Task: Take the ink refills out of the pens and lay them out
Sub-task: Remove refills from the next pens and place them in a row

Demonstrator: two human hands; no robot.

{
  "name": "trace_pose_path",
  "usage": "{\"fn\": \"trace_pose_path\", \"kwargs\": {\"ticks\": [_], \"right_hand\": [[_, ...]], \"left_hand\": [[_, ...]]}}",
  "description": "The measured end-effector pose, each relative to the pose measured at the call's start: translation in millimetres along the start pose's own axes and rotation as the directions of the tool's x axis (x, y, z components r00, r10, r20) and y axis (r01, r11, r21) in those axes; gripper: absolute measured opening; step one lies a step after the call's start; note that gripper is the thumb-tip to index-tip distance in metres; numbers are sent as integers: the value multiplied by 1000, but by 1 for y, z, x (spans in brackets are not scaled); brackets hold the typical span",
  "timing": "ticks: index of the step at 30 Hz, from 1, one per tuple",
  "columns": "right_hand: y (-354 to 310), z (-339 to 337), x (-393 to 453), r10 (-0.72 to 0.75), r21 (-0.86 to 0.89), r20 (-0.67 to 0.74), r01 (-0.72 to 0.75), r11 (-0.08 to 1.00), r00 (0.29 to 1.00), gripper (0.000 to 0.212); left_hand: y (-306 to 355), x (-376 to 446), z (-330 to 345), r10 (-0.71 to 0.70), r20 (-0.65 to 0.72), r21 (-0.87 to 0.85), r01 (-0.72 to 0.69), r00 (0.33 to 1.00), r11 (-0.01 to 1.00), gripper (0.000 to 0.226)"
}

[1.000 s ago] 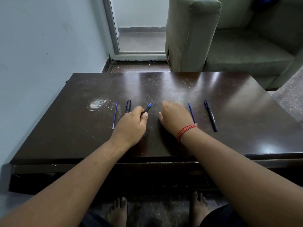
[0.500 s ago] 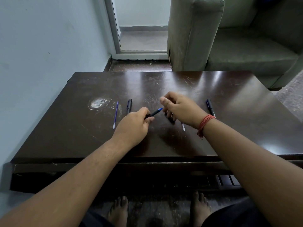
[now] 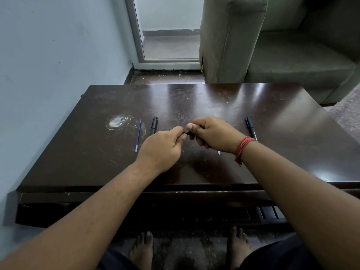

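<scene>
ok so I've got the pen [image 3: 187,132] pinched between both fists just right of the empty barrel [image 3: 154,125], long axis running left-right. Left hand [image 3: 162,148] and right hand [image 3: 212,134] both closed on it, almost touching, so I'd pull straight apart.

1. Table [image 3: 272,121] I'm working over is dark glossy brown, pale scratches all over it, plus a whitish round stain [image 3: 118,122] at about 10 o'clock from my hands.
2. Refill [image 3: 138,137] right beside that stain is purple-blue with a clear end.
3. Pen [image 3: 154,125] next to it is black; same for the pen [image 3: 251,128] at 2 o'clock.
4. Red thread band [image 3: 243,148] on the right wrist.
5. Wall [image 3: 58,55] at 9 o'clock is pale blue, sofa [image 3: 292,55] at 1 o'clock is grey-green.
</scene>
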State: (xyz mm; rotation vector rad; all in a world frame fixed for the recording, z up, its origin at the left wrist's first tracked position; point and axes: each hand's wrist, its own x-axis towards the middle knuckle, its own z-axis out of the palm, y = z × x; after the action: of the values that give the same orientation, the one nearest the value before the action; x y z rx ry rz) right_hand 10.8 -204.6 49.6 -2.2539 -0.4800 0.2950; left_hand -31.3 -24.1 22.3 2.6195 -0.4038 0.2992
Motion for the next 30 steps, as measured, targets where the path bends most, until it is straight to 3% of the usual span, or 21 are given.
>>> {"fn": "trace_pose_path", "kwargs": {"ticks": [4,9,13,16,21,24,30], "right_hand": [[-1,-2,-2,-34,-7,15,34,999,999,33],[-1,-4,1,-142,-53,-64,138,989,988,24],[-3,-6,-1,-195,87,-55,199,976,979,7],[-2,-8,-2,-222,144,-53,227,963,974,16],[3,-5,-1,-61,208,-53,71,976,997,23],[4,-5,-1,-102,234,-18,103,967,995,6],[0,-4,-3,-71,256,-65,85,963,995,18]], "left_hand": [[0,0,-1,19,10,38,-19,1000,999,22],[2,4,-5,-37,52,-161,45,998,986,28],[2,5,-6,-78,91,-329,104,993,938,31],[1,5,-8,-73,86,-297,96,994,950,30],[0,4,-8,-30,101,-167,47,994,985,28],[-2,4,-7,-37,103,-154,53,994,987,29],[-5,6,-9,-52,93,-149,66,994,987,28]]}}
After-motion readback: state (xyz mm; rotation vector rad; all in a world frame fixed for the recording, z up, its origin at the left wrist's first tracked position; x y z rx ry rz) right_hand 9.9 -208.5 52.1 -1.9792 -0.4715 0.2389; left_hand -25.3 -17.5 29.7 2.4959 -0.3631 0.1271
